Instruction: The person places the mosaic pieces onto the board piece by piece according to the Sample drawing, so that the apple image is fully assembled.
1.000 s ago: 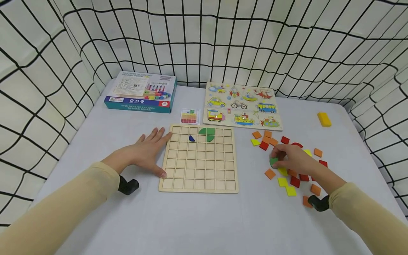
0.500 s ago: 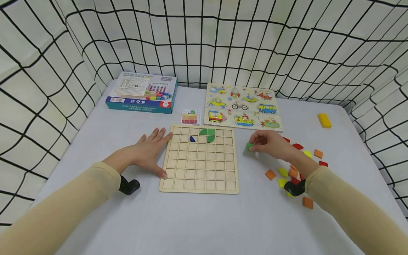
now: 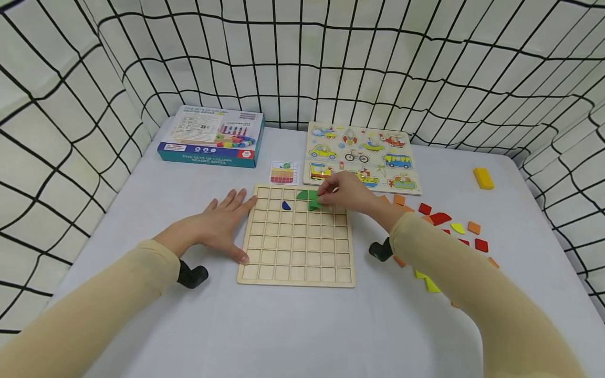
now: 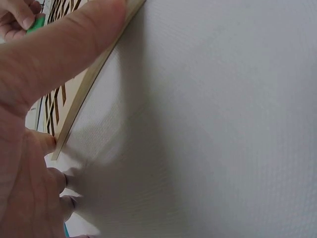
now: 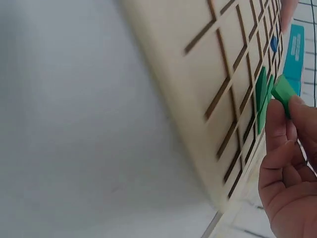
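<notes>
The person's left hand [image 3: 212,226] lies spread, thumb and forefinger touching the left edge of the grid board [image 3: 283,257] on the desk [image 3: 302,331]. The right hand [image 3: 348,192] reaches over the board's far right part, thumb and fingers pinching a green block [image 5: 284,91]. Green pieces [image 3: 302,195] and a blue piece [image 3: 286,206] sit in the board's upper cells.

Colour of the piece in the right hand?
Green. The piece pinched by the right hand shows best in the right wrist view.
</notes>
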Demonstrator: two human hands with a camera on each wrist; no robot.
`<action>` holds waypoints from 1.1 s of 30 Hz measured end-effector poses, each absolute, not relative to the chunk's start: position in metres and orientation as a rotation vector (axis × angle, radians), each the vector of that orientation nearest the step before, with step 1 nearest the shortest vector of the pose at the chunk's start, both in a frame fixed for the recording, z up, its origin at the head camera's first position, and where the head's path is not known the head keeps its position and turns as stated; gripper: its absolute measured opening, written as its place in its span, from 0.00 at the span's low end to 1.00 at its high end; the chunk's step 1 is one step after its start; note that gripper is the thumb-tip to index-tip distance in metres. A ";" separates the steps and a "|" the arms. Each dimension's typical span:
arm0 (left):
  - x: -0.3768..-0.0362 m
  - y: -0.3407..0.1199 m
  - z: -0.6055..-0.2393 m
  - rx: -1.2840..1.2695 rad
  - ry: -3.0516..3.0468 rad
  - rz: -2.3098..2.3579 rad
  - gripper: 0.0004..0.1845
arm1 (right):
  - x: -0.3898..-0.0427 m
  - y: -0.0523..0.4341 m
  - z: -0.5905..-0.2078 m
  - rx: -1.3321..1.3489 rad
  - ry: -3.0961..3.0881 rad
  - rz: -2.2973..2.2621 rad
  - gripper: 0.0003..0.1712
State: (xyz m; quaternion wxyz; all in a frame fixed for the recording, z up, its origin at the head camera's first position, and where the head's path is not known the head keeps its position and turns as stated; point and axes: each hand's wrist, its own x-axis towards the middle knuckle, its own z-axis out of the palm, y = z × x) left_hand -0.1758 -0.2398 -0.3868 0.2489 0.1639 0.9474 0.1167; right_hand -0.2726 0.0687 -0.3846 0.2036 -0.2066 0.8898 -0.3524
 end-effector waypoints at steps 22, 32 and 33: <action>-0.177 -0.238 -0.385 0.445 2.572 0.327 0.77 | -0.269 0.022 -0.385 -0.726 2.578 -0.701 0.04; -0.176 -0.241 -0.389 0.436 2.581 0.327 0.77 | -0.265 0.017 -0.387 -0.744 2.590 -0.660 0.03; -0.175 -0.241 -0.389 0.437 2.582 0.327 0.77 | -0.265 0.018 -0.387 -0.747 2.586 -0.672 0.03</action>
